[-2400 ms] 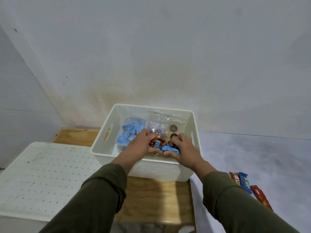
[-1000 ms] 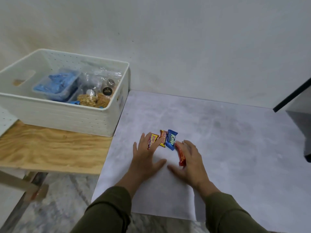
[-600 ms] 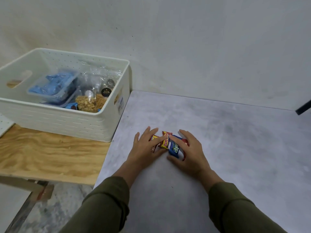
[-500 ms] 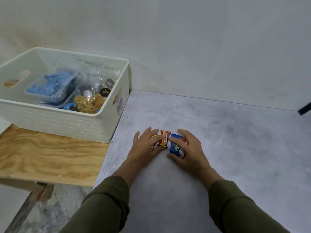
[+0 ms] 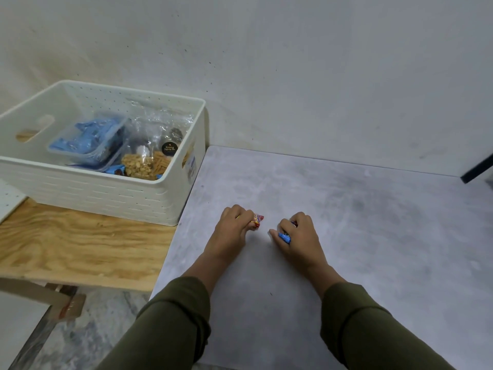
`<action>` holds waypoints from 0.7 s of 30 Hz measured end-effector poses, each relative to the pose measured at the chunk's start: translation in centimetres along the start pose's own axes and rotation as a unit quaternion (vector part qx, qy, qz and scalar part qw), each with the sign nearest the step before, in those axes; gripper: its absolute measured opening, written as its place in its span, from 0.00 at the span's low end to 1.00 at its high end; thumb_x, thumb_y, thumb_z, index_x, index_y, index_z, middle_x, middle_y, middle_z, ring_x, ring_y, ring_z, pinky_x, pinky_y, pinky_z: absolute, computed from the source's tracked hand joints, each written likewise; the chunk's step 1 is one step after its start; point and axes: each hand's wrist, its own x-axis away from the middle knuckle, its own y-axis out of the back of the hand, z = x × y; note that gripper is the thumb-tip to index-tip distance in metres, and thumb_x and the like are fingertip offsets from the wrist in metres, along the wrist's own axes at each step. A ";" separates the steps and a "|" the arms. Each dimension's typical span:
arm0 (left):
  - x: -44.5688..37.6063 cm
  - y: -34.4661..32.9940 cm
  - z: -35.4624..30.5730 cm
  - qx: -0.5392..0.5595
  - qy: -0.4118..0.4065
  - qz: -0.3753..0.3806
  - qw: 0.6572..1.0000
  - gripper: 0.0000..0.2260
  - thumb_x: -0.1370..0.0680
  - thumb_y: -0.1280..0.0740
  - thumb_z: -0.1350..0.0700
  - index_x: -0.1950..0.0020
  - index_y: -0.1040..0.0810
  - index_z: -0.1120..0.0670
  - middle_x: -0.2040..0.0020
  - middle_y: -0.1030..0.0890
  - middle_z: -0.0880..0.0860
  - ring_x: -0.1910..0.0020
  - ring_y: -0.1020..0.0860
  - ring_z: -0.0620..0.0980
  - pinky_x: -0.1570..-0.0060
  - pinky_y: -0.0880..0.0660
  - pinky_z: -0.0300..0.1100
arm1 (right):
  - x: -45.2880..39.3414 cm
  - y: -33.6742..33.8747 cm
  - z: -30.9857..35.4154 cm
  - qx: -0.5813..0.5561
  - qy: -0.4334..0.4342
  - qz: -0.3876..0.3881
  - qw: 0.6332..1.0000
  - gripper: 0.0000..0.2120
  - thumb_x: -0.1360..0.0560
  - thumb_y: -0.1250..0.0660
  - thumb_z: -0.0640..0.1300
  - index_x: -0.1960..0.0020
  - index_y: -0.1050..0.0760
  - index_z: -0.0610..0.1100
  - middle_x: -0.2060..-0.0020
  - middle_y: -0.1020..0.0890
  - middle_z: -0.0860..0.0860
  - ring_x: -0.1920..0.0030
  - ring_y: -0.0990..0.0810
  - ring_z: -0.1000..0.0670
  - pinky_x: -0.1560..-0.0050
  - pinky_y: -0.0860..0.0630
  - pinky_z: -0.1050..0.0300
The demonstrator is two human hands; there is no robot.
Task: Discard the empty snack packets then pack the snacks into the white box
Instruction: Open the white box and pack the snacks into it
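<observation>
Up and to the left of our left hand (image 5: 234,225) sits the white box (image 5: 106,193), already holding a clear tub of blue packets (image 5: 85,140) and bagged snacks (image 5: 145,162), so packing looks well along. Our left hand is curled around a red-and-yellow snack (image 5: 257,221) on the grey surface (image 5: 373,236). Just beside it, our right hand (image 5: 300,236) is clamped on a blue snack (image 5: 285,237). Both still need boxing. Our fingers hide most of each wrapper, so we cannot tell how many we hold.
</observation>
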 end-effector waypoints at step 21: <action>-5.8 27.2 5.3 -0.093 0.024 -0.106 0.990 0.07 0.23 0.38 0.63 0.45 0.31 0.60 0.43 0.31 0.59 0.43 0.33 0.56 0.51 0.37 0.41 | -10.7 5.3 26.5 -0.047 0.078 -0.106 0.990 0.15 0.24 0.37 0.53 0.54 0.27 0.40 0.57 0.33 0.47 0.54 0.31 0.48 0.56 0.31 0.59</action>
